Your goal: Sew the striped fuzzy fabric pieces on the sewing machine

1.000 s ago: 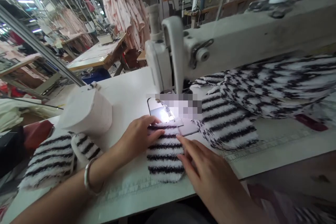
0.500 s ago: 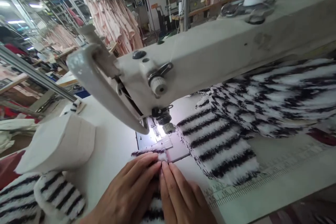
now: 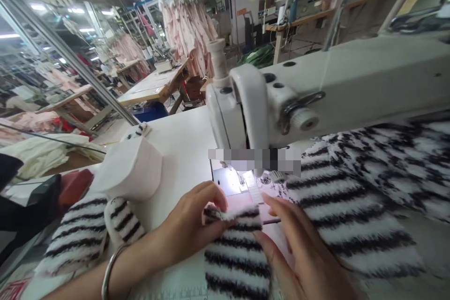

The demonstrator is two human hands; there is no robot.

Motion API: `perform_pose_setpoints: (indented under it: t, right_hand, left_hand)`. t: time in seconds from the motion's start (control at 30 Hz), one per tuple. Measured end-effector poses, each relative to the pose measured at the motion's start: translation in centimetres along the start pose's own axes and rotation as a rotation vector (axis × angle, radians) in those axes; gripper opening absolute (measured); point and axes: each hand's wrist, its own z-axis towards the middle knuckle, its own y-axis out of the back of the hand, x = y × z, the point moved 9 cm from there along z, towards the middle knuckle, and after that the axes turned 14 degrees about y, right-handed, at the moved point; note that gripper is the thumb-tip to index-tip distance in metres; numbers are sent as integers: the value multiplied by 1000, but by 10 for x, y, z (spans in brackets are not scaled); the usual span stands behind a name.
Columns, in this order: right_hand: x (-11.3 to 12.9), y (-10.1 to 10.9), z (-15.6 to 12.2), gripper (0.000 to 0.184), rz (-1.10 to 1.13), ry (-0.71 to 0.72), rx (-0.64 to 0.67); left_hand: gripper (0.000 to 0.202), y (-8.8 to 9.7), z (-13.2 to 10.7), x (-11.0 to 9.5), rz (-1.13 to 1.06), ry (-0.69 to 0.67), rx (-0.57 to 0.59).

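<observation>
Cloth with fuzzy stripes [image 3: 237, 262] is on the table [image 3: 179, 138] before the sewing machine [image 3: 337, 89], far edge pinched in the left hand [image 3: 191, 218], right hand [image 3: 305, 248] open beside it, maybe touching, seemingly lining it up, so the next move calls for a flat edge.

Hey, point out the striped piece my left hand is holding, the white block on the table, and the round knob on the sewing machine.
Striped piece [image 3: 238, 258], head view: middle of its striped face.
White block [image 3: 132, 169], head view: middle of its visible surface.
Round knob [image 3: 304, 119], head view: its pale body.
</observation>
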Motion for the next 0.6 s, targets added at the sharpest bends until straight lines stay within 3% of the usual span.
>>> perform_pose_setpoints:
  t: [0.07, 0.13, 0.2, 0.3, 0.6]
  right_hand:
    - [-9, -3, 8, 30, 141, -80, 42]
    - [-7, -7, 14, 15, 271, -74, 82]
    - [-1, -6, 16, 14, 329, -34, 88]
    - [5, 2, 13, 28, 284, 18, 50]
    - [17, 6, 2, 37, 215, 149, 51]
  left_hand:
    - [27, 0, -13, -14, -27, -135, 5]
    - [35, 0, -23, -21, -36, -223, 23]
    - [36, 0, -25, -19, -58, -202, 44]
    - [50, 1, -21, -7, -146, -99, 82]
    - [22, 4, -17, 3, -434, -90, 145]
